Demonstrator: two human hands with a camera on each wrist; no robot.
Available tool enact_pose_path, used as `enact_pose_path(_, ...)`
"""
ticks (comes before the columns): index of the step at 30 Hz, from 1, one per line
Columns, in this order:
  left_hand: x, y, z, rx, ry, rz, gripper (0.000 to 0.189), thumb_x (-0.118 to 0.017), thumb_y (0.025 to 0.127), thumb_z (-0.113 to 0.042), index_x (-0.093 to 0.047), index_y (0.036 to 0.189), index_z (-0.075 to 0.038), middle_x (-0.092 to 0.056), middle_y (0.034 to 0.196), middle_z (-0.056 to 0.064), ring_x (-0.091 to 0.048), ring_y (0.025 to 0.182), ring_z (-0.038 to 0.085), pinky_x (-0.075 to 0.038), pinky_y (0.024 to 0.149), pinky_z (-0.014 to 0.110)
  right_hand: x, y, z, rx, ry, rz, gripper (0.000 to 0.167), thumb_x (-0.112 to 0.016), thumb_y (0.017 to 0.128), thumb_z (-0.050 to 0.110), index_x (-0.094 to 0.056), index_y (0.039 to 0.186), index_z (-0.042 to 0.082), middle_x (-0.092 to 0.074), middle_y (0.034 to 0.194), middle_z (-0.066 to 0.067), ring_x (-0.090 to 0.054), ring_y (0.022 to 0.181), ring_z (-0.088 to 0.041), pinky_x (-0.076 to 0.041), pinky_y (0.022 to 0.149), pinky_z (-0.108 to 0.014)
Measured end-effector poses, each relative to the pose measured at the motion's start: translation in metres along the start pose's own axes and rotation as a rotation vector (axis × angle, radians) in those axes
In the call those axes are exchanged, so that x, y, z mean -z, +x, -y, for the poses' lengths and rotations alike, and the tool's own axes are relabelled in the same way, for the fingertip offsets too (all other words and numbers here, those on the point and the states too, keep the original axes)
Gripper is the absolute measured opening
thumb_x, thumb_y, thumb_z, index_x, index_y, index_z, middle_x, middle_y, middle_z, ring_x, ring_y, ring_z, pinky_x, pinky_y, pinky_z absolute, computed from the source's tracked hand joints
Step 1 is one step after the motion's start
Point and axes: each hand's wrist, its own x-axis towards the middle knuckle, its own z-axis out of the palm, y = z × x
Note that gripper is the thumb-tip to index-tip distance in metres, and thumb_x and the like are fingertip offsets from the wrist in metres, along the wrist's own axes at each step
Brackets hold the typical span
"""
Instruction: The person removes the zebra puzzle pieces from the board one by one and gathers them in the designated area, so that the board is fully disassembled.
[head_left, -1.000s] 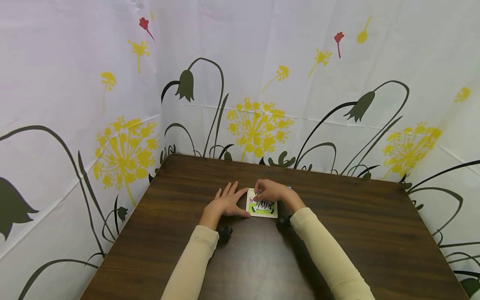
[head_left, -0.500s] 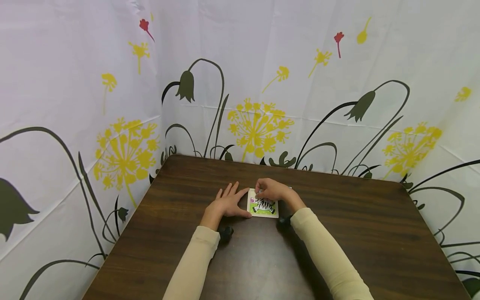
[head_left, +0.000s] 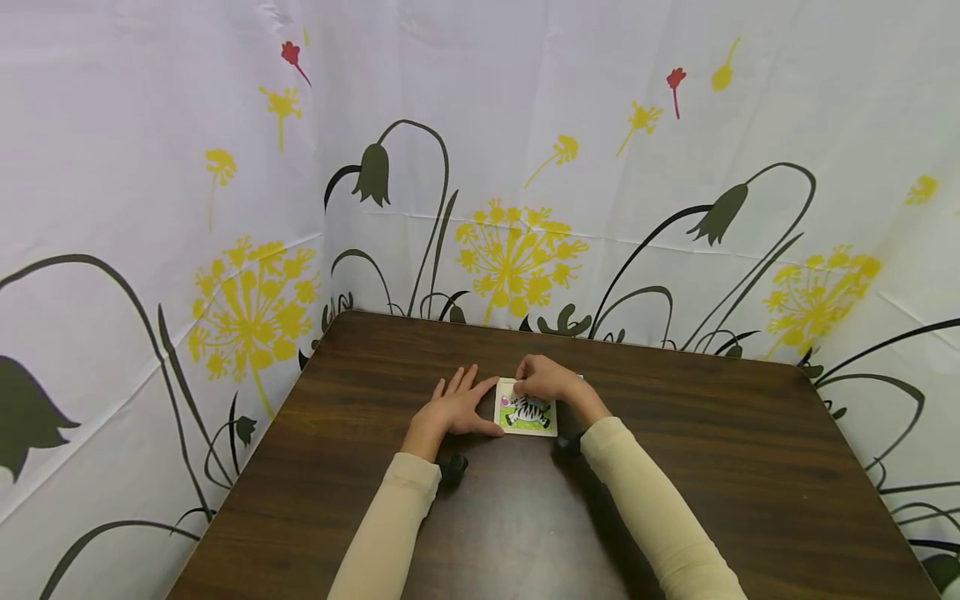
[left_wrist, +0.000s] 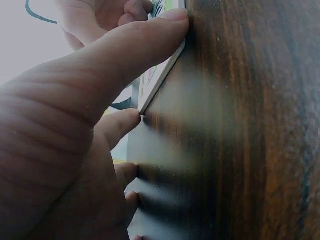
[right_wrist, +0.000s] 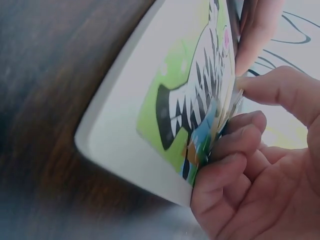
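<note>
A flowered cloth (head_left: 600,50) hangs behind the dark table (head_left: 750,467), where a squarish picture board (right_wrist: 110,130), with no clear long axis, lies between two hands. Just left of the board, the left hand (head_left: 453,408) spreads wide, thumb and forefinger at its edge. Over the board's far right part, the right hand (head_left: 551,382), nearer the printed zebra (right_wrist: 197,95), pinches a small colourful piece (right_wrist: 205,137), tilted.

The head view is bright and sharp, with a soft sheen on the tabletop (head_left: 498,521) and dark shadow along the right sleeve (head_left: 652,508). The 2 wrist views look hazier: whites blow out, the left hand's fingers (left_wrist: 120,126) cast smudged shadows, and near wood grain blurs.
</note>
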Motion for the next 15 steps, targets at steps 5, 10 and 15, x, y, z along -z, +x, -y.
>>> enact_pose_path(5, 0.001, -0.002, -0.002, -0.002, -0.009, 0.001, 0.108, -0.080, 0.087, -0.067, -0.022, 0.173, -0.039, 0.003, 0.184, 0.007, 0.006, 0.170, 0.034, 0.004, 0.135, 0.064, 0.002, -0.006, -0.001, -0.023, 0.068, -0.009, 0.014, -0.068, 0.098, 0.014, -0.072, 0.095, 0.001, -0.055, 0.069, 0.002, -0.049, 0.058, -0.011, -0.042, 0.054, -0.024)
enact_pose_path(10, 0.001, -0.002, -0.002, -0.002, -0.015, -0.001, 0.109, -0.081, 0.086, -0.068, -0.022, 0.173, -0.040, 0.002, 0.184, 0.008, 0.006, 0.170, 0.034, 0.004, 0.134, 0.064, 0.003, -0.011, -0.004, -0.001, 0.121, -0.028, 0.014, -0.068, 0.098, 0.016, -0.070, 0.098, 0.002, -0.056, 0.072, 0.001, -0.052, 0.064, -0.012, -0.046, 0.059, -0.025)
enact_pose_path(15, -0.001, 0.000, 0.001, 0.000, -0.012, -0.007, 0.109, -0.080, 0.086, -0.069, -0.022, 0.173, -0.041, 0.002, 0.184, 0.007, 0.005, 0.170, 0.034, 0.003, 0.135, 0.064, 0.003, -0.014, -0.007, 0.009, 0.170, -0.055, 0.021, -0.067, 0.101, 0.018, -0.071, 0.107, -0.001, -0.060, 0.079, -0.002, -0.053, 0.068, -0.013, -0.048, 0.062, -0.026)
